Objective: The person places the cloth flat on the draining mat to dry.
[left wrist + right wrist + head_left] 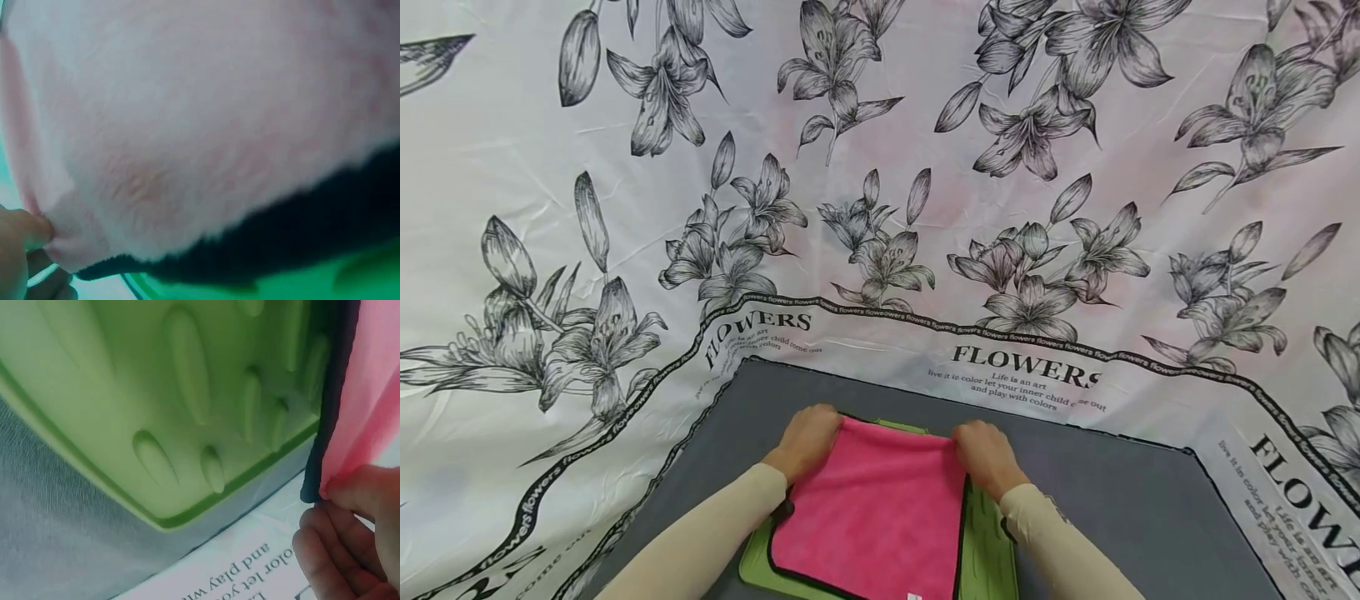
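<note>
A pink cloth (pixel 880 508) with a black edge is stretched between both hands in the head view. My left hand (pixel 812 437) grips its far left corner, and the thumb pinches the fabric in the left wrist view. With thumb and fingers my right hand (pixel 988 454) pinches the far right corner; the right wrist view shows this hand (pixel 347 531) at the black hem. Under the cloth lies a green tray (pixel 988 542) with raised oval ridges, mostly covered. Its bare corner (pixel 156 506) shows in the right wrist view.
The tray rests on a grey table (pixel 1105 500). Behind and beside the table hangs a white sheet (pixel 887 208) printed with black lilies and lettering. A small white tag (pixel 914 596) shows at the cloth's near edge.
</note>
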`<control>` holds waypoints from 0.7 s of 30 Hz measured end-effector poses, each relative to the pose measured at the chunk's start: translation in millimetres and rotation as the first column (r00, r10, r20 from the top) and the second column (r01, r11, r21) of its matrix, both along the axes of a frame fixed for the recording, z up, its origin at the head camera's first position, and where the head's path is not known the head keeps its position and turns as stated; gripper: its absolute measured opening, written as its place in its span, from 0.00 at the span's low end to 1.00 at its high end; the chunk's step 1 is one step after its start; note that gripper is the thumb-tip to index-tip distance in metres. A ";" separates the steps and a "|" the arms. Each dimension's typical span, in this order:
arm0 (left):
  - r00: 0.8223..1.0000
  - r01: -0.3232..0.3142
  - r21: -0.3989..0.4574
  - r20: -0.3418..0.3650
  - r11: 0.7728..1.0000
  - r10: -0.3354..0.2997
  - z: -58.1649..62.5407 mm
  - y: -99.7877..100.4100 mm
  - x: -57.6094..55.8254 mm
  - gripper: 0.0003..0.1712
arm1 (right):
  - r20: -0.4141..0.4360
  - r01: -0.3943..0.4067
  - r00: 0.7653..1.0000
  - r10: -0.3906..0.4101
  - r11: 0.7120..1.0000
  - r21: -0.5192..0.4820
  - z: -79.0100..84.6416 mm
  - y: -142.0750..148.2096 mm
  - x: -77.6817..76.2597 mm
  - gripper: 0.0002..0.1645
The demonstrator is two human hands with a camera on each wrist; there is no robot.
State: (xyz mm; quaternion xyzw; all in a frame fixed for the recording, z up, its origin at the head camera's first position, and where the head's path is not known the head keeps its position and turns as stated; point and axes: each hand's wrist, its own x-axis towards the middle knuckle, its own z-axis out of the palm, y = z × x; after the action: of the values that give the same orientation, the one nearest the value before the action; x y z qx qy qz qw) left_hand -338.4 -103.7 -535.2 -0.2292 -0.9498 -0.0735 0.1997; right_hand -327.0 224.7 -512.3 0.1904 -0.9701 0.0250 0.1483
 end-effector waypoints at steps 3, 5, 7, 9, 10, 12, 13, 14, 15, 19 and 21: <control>1.000 -0.001 -0.022 0.015 1.000 0.002 -3.8 2.9 -1.3 0.07 | -0.005 0.004 1.000 -0.004 1.000 -0.014 -6.1 -1.7 -2.3 0.13; 0.997 0.027 -0.057 0.077 0.998 -0.023 -7.9 4.3 -0.9 0.07 | 0.023 -0.016 1.000 0.016 1.000 -0.015 -12.8 -2.7 -1.9 0.11; 0.989 0.062 -0.084 0.143 0.995 -0.050 -12.2 5.1 -0.1 0.07 | 0.058 -0.045 0.997 0.045 0.999 -0.006 -19.6 -3.5 -0.1 0.11; 0.981 0.088 -0.097 0.184 0.991 -0.069 -15.6 5.2 0.5 0.06 | 0.075 -0.066 0.995 0.065 0.998 0.009 -24.7 -4.0 2.0 0.10; 0.979 0.091 -0.103 0.192 0.991 -0.070 -16.3 5.0 0.9 0.05 | 0.072 -0.072 0.995 0.071 0.997 0.009 -26.3 -4.0 2.8 0.10; 0.980 0.088 -0.105 0.185 0.991 -0.068 -16.3 4.1 0.3 0.06 | 0.050 -0.079 0.996 0.078 0.997 0.008 -27.3 -4.0 3.2 0.09; 0.981 0.087 -0.103 0.182 0.991 -0.067 -15.5 3.4 0.2 0.06 | 0.040 -0.083 0.996 0.083 0.997 0.001 -26.9 -4.0 3.2 0.09; 0.980 0.087 -0.097 0.186 0.992 -0.067 -14.4 2.4 0.1 0.06 | 0.036 -0.087 0.996 0.087 0.996 -0.003 -26.2 -3.6 3.1 0.08; 0.979 0.083 -0.090 0.195 0.992 -0.064 -13.2 1.4 0.1 0.07 | 0.032 -0.095 0.995 0.096 0.995 -0.007 -25.4 -3.1 2.8 0.08; 0.970 0.082 -0.063 0.233 0.995 -0.065 -7.8 -3.7 0.4 0.09 | 0.030 -0.130 0.991 0.131 0.991 -0.022 -23.3 -0.1 3.0 0.06; 0.968 0.083 -0.053 0.243 0.995 -0.068 -5.8 -6.7 0.6 0.11 | 0.026 -0.144 0.989 0.145 0.989 -0.029 -22.9 1.5 3.4 0.06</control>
State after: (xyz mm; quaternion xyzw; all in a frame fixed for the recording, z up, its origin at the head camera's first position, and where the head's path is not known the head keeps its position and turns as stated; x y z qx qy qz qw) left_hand -337.8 -110.4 -541.0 -0.2608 -0.9595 -0.0785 0.0727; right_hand -323.5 226.2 -535.2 0.2578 -0.9553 0.0514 0.1348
